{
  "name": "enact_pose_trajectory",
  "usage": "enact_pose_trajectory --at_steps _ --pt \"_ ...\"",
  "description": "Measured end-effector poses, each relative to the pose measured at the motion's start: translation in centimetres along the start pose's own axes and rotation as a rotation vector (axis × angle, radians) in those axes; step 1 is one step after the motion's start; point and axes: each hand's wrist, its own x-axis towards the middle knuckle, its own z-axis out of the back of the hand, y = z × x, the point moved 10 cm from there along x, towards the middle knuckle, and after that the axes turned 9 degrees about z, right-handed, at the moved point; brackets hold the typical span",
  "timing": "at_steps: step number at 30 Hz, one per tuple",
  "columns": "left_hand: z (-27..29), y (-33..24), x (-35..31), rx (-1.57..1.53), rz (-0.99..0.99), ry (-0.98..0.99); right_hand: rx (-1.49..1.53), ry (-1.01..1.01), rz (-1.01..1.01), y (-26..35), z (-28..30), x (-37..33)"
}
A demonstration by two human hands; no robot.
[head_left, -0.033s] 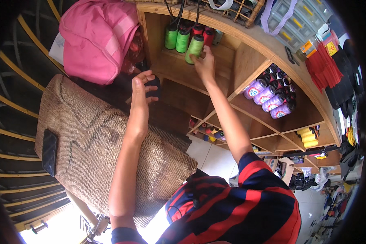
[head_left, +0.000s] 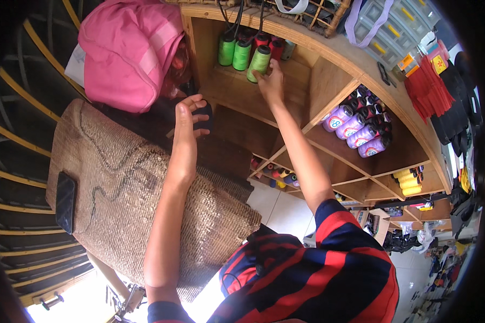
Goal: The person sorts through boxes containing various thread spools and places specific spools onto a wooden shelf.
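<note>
My right hand (head_left: pixel 270 81) reaches up into the top compartment of a wooden shelf (head_left: pixel 328 75) and grips a light green thread cone (head_left: pixel 260 60) near its base. Two more green cones (head_left: pixel 233 51) and red cones (head_left: pixel 269 43) stand just behind it. My left hand (head_left: pixel 187 113) is raised lower and to the left, its fingers curled around a small dark rounded object (head_left: pixel 203 116) in front of the shelf's left side.
A pink bag (head_left: pixel 129 48) hangs at the upper left. A woven brown sack (head_left: pixel 124 183) with a black patch (head_left: pixel 66 202) lies under my left arm. Other compartments hold purple spools (head_left: pixel 355 126), yellow spools (head_left: pixel 409 182) and mixed small spools (head_left: pixel 277 176).
</note>
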Motion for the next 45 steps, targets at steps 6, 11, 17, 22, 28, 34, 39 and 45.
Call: enact_pose_trajectory --at_steps 6,11,17,22,28,34,39,45 --pt "0.3 0.6 0.2 -0.011 0.029 0.028 -0.163 -0.076 0.021 -3.1 -1.8 2.3" --pt "-0.1 0.6 0.0 -0.021 0.047 0.054 -0.199 -0.082 -0.002 -5.2 -3.1 2.7" --pt "0.0 0.8 0.1 -0.017 0.053 0.059 -0.237 -0.117 0.063 -6.3 -3.6 2.7" --pt "-0.6 0.6 0.0 0.001 0.056 0.069 -0.291 -0.102 0.116 -8.1 -3.7 2.2" --pt "-0.9 0.6 -0.2 0.017 0.068 0.107 -0.281 -0.054 0.061 -8.7 -4.0 2.6" --pt "-1.0 0.9 -0.1 0.031 0.073 0.139 -0.194 -0.151 0.140 -7.0 -2.6 0.6" --pt "-0.9 0.9 0.1 0.023 0.099 0.163 -0.085 -0.106 0.121 -3.7 0.3 -5.5" --pt "-1.5 0.5 0.1 -0.067 0.096 0.180 0.274 -0.074 -0.046 1.3 8.9 -14.7"
